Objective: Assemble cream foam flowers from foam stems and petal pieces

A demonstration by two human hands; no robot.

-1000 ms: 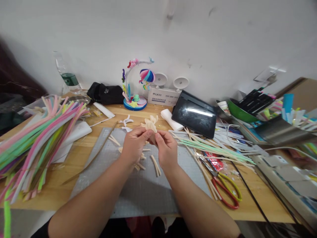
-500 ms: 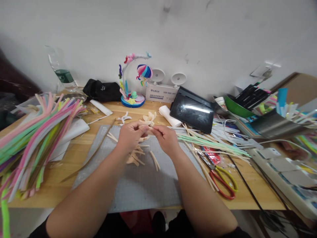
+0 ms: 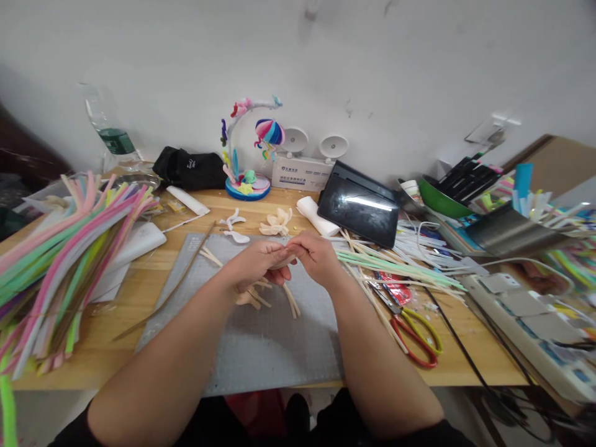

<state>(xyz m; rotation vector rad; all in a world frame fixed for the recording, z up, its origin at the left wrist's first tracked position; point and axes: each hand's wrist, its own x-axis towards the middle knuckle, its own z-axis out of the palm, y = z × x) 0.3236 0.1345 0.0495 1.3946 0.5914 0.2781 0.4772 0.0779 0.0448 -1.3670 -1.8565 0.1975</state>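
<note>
My left hand [image 3: 264, 264] and my right hand [image 3: 316, 256] meet at the fingertips above the grey cutting mat [image 3: 279, 354]. Both are closed in a pinch; whatever lies between the fingertips is too small or hidden to name. Cream curved pieces [image 3: 251, 298] lie partly under my left hand, and a short cream strip pair [image 3: 291, 300] rests below the meeting fingers. Behind my hands sits a cream petal cluster [image 3: 276, 221], with white looped pieces [image 3: 233, 219] to its left.
Coloured fuzzy stems [image 3: 79, 248] fill the left side. A black tablet [image 3: 358, 208] leans at the back, near a colourful ornament [image 3: 248, 186]. Scissors [image 3: 414, 338], pale green stems [image 3: 400, 268] and a power strip [image 3: 526, 323] are on the right.
My left hand's fingers have turned downward and spread a little below the pinch. A cream piece seen at my fingertips earlier no longer shows. The view has shifted slightly.
</note>
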